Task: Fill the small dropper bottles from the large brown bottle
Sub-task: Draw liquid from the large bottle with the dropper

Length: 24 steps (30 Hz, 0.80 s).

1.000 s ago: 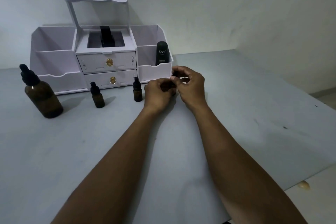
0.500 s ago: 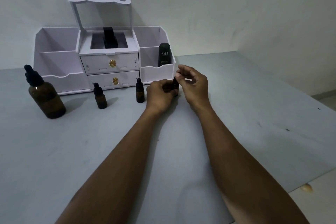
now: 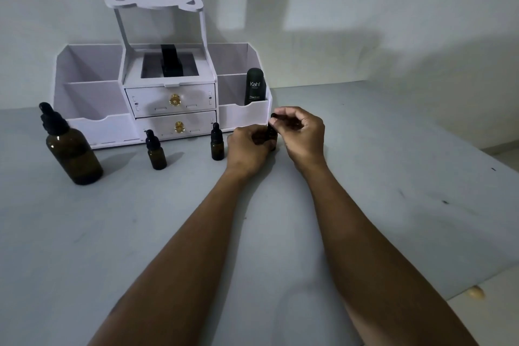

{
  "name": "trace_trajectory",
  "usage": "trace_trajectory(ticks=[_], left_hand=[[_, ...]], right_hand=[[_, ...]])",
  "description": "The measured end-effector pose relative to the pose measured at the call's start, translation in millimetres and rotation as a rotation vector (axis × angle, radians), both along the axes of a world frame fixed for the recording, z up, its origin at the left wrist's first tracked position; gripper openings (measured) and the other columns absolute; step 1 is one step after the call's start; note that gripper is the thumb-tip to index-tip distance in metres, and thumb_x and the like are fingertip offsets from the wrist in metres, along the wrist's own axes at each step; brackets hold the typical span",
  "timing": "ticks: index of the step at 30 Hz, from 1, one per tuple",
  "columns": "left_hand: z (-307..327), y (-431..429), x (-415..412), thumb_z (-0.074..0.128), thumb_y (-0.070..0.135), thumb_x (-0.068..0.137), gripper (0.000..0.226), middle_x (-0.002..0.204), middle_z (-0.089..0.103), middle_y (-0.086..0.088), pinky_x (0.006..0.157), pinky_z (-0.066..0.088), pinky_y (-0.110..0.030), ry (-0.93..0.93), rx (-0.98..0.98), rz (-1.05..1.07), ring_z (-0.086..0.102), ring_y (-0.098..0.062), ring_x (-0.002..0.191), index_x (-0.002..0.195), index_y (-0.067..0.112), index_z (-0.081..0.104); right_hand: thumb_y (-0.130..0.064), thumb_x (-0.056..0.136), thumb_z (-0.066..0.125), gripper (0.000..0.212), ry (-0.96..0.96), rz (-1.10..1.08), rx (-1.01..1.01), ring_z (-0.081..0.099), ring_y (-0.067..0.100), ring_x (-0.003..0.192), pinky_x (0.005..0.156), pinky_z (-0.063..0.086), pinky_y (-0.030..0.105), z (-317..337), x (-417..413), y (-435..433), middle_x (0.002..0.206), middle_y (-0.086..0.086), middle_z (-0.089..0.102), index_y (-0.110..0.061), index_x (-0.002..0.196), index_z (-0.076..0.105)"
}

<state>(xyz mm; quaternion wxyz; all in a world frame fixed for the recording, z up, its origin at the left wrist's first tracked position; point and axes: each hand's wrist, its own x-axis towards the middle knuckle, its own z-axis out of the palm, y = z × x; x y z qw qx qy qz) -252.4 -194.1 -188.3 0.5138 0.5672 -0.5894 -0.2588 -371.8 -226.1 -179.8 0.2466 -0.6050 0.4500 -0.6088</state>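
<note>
I see the small dropper bottle (image 3: 271,136) just in front of the organizer's (image 3: 168,98) right corner. My left hand (image 3: 248,146) curls round its body; my right hand (image 3: 304,135) pinches its cap (image 3: 273,118). Left of them stand the middle small bottle (image 3: 217,146), the left small bottle (image 3: 156,153) and the large brown bottle (image 3: 72,151).

Left hand (image 3: 247,147) gripping small bottle (image 3: 270,135), right hand (image 3: 304,135) pinching its cap (image 3: 272,120) (black)

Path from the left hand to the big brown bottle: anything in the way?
Yes. The middle dropper bottle and the left dropper bottle stand between the left hand and the large brown bottle. That hand and the right hand hold a third dropper bottle.
</note>
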Motion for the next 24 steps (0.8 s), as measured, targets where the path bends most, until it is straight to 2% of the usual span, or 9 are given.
trace_trajectory(ticks=[2, 4, 9, 11, 14, 18, 20, 22, 24], left_hand=[[-0.5, 0.1, 0.1, 0.074, 0.004, 0.083, 0.028, 0.1, 0.077, 0.0, 0.082, 0.049, -0.003, 0.0, 0.005, 0.0, 0.07, -0.005, 0.088, 0.11, 0.011, 0.077], [-0.8, -0.7, 0.2, 0.075, 0.005, 0.083, 0.029, 0.101, 0.077, 0.0, 0.083, 0.05, -0.006, 0.014, 0.014, -0.002, 0.07, -0.005, 0.089, 0.111, 0.011, 0.077], [0.8, -0.9, -0.1, 0.075, 0.004, 0.083, 0.028, 0.102, 0.078, -0.001, 0.093, 0.052, -0.019, 0.008, 0.004, -0.009, 0.071, -0.007, 0.092, 0.11, 0.012, 0.077], [0.4, -1.3, 0.3, 0.075, 0.004, 0.083, 0.029, 0.102, 0.078, -0.001, 0.093, 0.053, -0.02, 0.006, 0.008, -0.006, 0.071, -0.008, 0.092, 0.11, 0.012, 0.077], [-0.5, -2.5, 0.5, 0.076, 0.005, 0.082, 0.029, 0.101, 0.078, -0.001, 0.093, 0.054, -0.021, 0.015, 0.016, -0.005, 0.072, -0.008, 0.091, 0.111, 0.012, 0.077], [-0.7, -2.6, 0.2, 0.075, 0.003, 0.083, 0.028, 0.101, 0.078, -0.001, 0.093, 0.054, -0.02, 0.02, 0.006, -0.01, 0.072, -0.008, 0.091, 0.11, 0.011, 0.077], [-0.9, -2.9, 0.3, 0.075, 0.002, 0.082, 0.028, 0.101, 0.078, -0.002, 0.093, 0.055, -0.022, 0.03, 0.013, -0.012, 0.072, -0.009, 0.092, 0.109, 0.01, 0.077], [-1.1, -2.7, 0.0, 0.075, 0.003, 0.082, 0.029, 0.101, 0.078, -0.002, 0.094, 0.055, -0.023, 0.04, 0.014, -0.013, 0.072, -0.009, 0.092, 0.11, 0.01, 0.077], [-1.5, -2.7, -0.4, 0.075, 0.003, 0.082, 0.029, 0.102, 0.078, -0.002, 0.094, 0.055, -0.023, 0.04, 0.007, -0.012, 0.072, -0.008, 0.092, 0.11, 0.011, 0.077]], right_hand=[[-0.01, 0.078, 0.08, 0.022, -0.012, 0.0, -0.003, 0.071, 0.016, 0.087, 0.081, 0.06, 0.03, -0.2, 0.7, 0.8, 0.096, -0.001, 0.075, -0.018, 0.098, 0.074], [-0.006, 0.082, 0.074, 0.028, -0.02, 0.04, 0.008, 0.071, 0.013, 0.092, 0.083, 0.059, 0.029, -0.3, -0.1, 1.3, 0.1, -0.003, 0.075, -0.025, 0.104, 0.073], [-0.005, 0.076, 0.081, 0.02, -0.002, -0.001, 0.016, 0.067, 0.008, 0.074, 0.076, 0.057, 0.025, 1.0, 1.2, 0.3, 0.085, -0.004, 0.074, -0.014, 0.093, 0.076], [-0.008, 0.078, 0.08, 0.023, -0.047, 0.004, 0.019, 0.068, 0.01, 0.078, 0.076, 0.058, 0.024, 2.1, 1.2, 1.2, 0.089, -0.004, 0.074, -0.019, 0.096, 0.073], [0.0, 0.084, 0.072, 0.021, -0.022, 0.029, 0.02, 0.07, 0.008, 0.083, 0.083, 0.058, 0.026, 1.8, -0.3, 1.0, 0.091, -0.003, 0.074, -0.011, 0.101, 0.076], [-0.008, 0.078, 0.081, 0.017, -0.006, -0.013, 0.02, 0.064, 0.009, 0.071, 0.072, 0.056, 0.027, 1.7, -0.5, 0.4, 0.086, -0.003, 0.074, -0.011, 0.093, 0.076], [-0.011, 0.079, 0.08, 0.022, -0.037, -0.011, 0.031, 0.068, 0.01, 0.08, 0.074, 0.056, 0.023, 1.7, -0.4, 0.4, 0.094, -0.002, 0.075, -0.014, 0.1, 0.075], [-0.008, 0.082, 0.077, 0.023, -0.01, 0.003, 0.041, 0.071, 0.011, 0.087, 0.082, 0.059, 0.027, 1.2, -0.6, 0.5, 0.096, -0.002, 0.076, -0.013, 0.104, 0.076], [-0.006, 0.081, 0.078, 0.017, 0.011, 0.003, 0.05, 0.071, 0.011, 0.082, 0.084, 0.06, 0.034, 1.3, -0.3, 1.1, 0.088, -0.002, 0.076, -0.012, 0.097, 0.078]])
